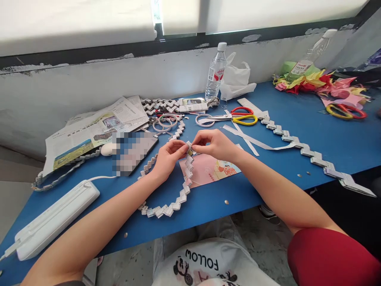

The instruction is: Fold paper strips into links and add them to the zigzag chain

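A zigzag chain of folded newspaper strips [168, 209] loops over the blue table and rises to my fingers. My left hand [170, 158] pinches the chain's upper end between thumb and fingers. Close beside it, my right hand [212, 143] is closed at the same end, its thumb and forefinger pressed on the folded paper there. Under the chain lies a pink printed card [202, 169]. Just beyond my right hand are cut white paper strips [253, 141] and scissors [244, 116] with red and yellow handles.
Left are newspapers [98, 127], a phone [133, 153] and a white power strip [58, 218]. Behind stand a water bottle [216, 73] and a plastic bag [236, 77]. Another paper chain [306, 151], coloured paper scraps [321, 83] and more scissors [347, 111] lie right.
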`<control>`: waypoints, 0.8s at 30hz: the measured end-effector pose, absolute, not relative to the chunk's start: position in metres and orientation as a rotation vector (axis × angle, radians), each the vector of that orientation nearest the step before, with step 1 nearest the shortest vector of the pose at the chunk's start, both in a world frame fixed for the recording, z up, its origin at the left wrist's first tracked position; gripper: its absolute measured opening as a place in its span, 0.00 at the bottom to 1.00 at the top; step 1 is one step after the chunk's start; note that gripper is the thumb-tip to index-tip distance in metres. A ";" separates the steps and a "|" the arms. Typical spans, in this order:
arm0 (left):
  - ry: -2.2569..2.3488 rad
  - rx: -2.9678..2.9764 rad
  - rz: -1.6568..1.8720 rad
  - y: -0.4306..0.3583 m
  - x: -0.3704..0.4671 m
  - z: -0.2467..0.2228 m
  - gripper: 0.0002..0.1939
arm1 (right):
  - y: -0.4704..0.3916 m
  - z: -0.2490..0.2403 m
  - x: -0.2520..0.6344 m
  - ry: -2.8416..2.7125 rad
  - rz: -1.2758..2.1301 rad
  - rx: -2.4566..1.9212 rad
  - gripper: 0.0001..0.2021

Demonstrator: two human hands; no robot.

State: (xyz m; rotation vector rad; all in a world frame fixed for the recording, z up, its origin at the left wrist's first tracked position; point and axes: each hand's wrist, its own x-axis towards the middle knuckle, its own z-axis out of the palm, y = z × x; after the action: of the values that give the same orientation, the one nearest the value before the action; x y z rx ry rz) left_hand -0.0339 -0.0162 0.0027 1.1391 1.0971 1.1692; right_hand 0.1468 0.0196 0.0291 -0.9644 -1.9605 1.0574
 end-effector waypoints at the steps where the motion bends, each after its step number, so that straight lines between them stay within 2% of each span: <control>1: 1.094 1.155 1.156 -0.016 -0.034 0.004 0.17 | 0.019 0.029 0.147 -1.974 1.037 -0.966 0.03; 8: 1.106 1.281 1.049 -0.015 -0.037 0.011 0.18 | 0.018 0.030 0.147 -2.111 0.919 -0.960 0.03; 20: 1.110 1.121 0.919 -0.012 -0.039 0.014 0.18 | 0.015 0.029 0.140 -2.159 0.828 -1.031 0.02; 24: 1.011 0.984 0.856 -0.001 -0.046 0.010 0.19 | 0.016 0.029 0.141 -2.054 0.995 -1.035 0.02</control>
State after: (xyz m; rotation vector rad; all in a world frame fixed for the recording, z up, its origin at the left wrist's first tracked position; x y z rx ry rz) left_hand -0.0459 -0.0012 0.0102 0.9837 1.0114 0.8558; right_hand 0.1412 0.0165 0.0287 -1.0349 -2.0540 0.9951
